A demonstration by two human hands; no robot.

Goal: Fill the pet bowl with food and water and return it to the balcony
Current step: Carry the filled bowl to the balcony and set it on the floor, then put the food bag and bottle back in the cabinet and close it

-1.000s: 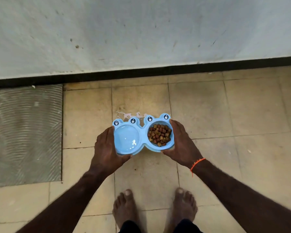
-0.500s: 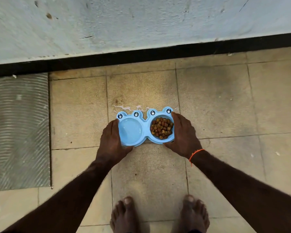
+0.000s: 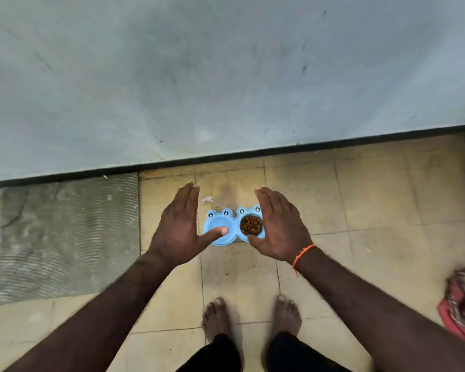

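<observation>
A light-blue double pet bowl (image 3: 232, 214) with frog-eye knobs rests on the tiled floor near the wall. Its right cup holds brown kibble (image 3: 250, 225); its left cup looks pale blue, and I cannot tell water from plastic there. My left hand (image 3: 179, 226) hovers above the bowl's left side, fingers straight, thumb stretched over the left cup. My right hand (image 3: 278, 229) hovers above the right side, fingers straight, partly covering the bowl's right rim. Neither hand holds anything.
A grey-white wall (image 3: 226, 76) with a dark skirting strip runs across just beyond the bowl. A grey ribbed mat (image 3: 67, 237) lies on the left. A red patterned cloth (image 3: 462, 304) sits at the right edge. My bare feet (image 3: 250, 315) stand behind the bowl.
Both hands have let go of the bowl and lifted away with fingers straightened. The bowl now sits on the floor, and my view has risen and pulled back.
</observation>
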